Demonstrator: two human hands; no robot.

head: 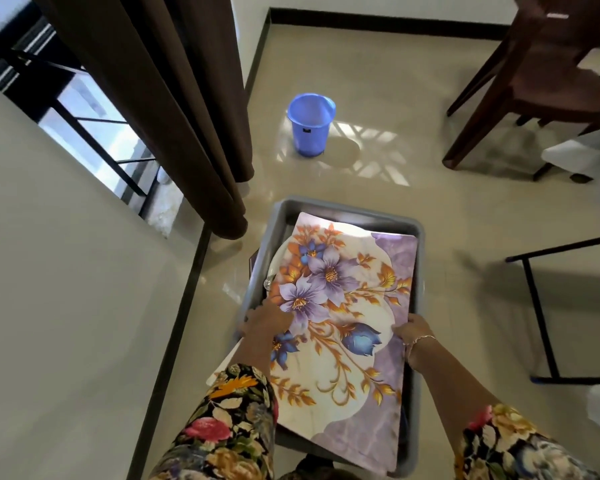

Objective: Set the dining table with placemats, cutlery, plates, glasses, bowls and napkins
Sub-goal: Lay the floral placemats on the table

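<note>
Flowers in purple, blue and orange cover a rectangular placemat point(343, 306) that lies tilted on top of the contents of a grey plastic tub point(419, 258) standing on the beige tiled floor point(447, 220). The left hand point(265, 320) lies over the placemat's left edge, back upward, with its fingers bent down round that edge. The right hand point(412, 330) holds the opposite edge, thumb on the printed face and fingers curled beneath; a thin bracelet point(421, 339) circles its wrist. Both forearms wear dark floral sleeves point(236, 420). The rim of a white plate point(274, 261) shows from under the placemat at the tub's left side. Beyond the tub stands a blue plastic bucket point(310, 124), well apart from it. A brown curtain point(187, 116) hangs at the left, a dark wooden chair point(551, 74) stands at the upper right, and a black metal frame point(548, 306) rests on the floor to the right.
</note>
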